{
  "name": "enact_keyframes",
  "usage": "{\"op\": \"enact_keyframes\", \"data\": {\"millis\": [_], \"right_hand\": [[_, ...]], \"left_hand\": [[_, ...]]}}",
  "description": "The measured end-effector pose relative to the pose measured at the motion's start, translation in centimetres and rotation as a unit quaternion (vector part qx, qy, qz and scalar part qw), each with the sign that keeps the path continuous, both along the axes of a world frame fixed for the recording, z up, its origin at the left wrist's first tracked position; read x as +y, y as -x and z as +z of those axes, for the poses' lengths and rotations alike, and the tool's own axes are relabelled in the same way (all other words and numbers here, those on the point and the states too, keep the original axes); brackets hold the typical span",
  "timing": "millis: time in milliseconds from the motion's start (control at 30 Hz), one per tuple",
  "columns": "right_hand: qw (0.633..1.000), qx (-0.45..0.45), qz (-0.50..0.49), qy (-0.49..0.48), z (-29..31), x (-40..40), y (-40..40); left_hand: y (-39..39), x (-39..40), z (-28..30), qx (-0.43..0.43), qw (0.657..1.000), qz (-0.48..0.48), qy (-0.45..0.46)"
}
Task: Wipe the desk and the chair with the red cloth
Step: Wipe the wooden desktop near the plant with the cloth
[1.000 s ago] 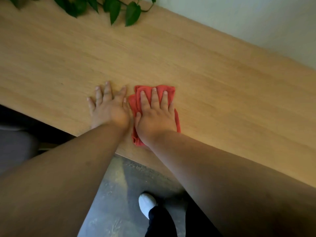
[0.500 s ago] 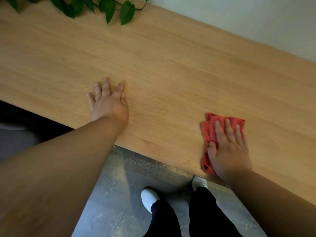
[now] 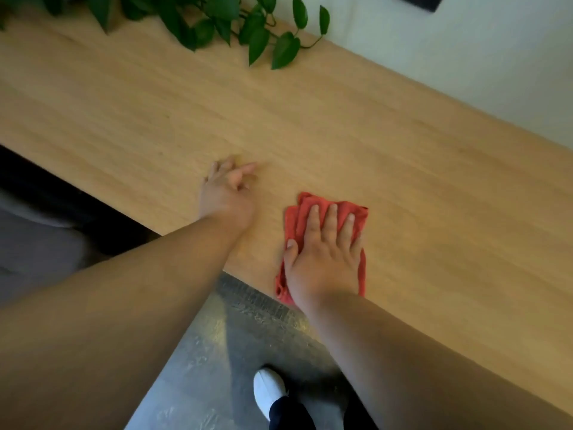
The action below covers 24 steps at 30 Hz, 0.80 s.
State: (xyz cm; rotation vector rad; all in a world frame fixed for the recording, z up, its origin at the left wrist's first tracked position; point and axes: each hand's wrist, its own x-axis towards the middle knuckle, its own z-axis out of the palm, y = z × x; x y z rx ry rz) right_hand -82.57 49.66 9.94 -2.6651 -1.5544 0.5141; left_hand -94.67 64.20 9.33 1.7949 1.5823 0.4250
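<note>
The folded red cloth (image 3: pixel 356 214) lies on the light wooden desk (image 3: pixel 310 125), close to its near edge. My right hand (image 3: pixel 325 256) presses flat on the cloth with straight fingers. My left hand (image 3: pixel 224 193) rests on the bare desk a short way to the left of the cloth; its fingers look loosely bent and blurred and hold nothing. A grey chair (image 3: pixel 34 243) shows at the left edge, below desk level.
Green plant leaves (image 3: pixel 248 26) hang over the far edge of the desk at the top. A pale wall (image 3: pixel 465 57) runs behind the desk. Below the near edge lie the grey floor (image 3: pixel 201 367) and my white shoe (image 3: pixel 268 387).
My right hand swept the cloth out to the right along the desk and has now slid it back left toward my left hand. The left hand stayed in place, its fingers loosening.
</note>
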Motion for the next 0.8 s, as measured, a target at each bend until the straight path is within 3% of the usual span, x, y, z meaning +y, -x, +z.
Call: {"op": "enact_keyframes", "data": {"millis": [67,167,300,367,467,567,633,800], "right_hand": [[0.999,0.021,0.034,-0.012,-0.3,3.5,2.0],[0.996,0.020,0.080,-0.016,-0.6,8.8,3.3],[0.975,-0.009,0.223,-0.008,-0.9,13.6,4.2],[0.944,-0.019,0.329,-0.003,-0.8,14.4,4.5],[0.890,-0.025,0.456,0.003,-0.5,13.0,3.9],[0.853,-0.008,0.522,0.004,0.0,9.5,2.4],[0.844,0.006,0.537,0.002,0.4,6.9,1.2],[0.859,0.055,0.509,-0.008,0.7,0.9,-2.4]], "left_hand": [[0.5,0.2,0.6,-0.134,0.986,0.088,0.049],[2.0,1.0,1.8,-0.294,0.926,0.204,0.121],[4.9,2.7,2.0,-0.489,0.786,0.315,0.207],[5.8,2.9,1.8,-0.519,0.738,0.364,0.231],[6.2,2.7,1.7,-0.480,0.749,0.412,0.198],[6.0,2.5,1.8,-0.452,0.768,0.415,0.184],[5.8,2.1,2.1,-0.438,0.784,0.395,0.195],[4.4,-0.9,1.8,-0.293,0.882,0.338,0.147]]}}
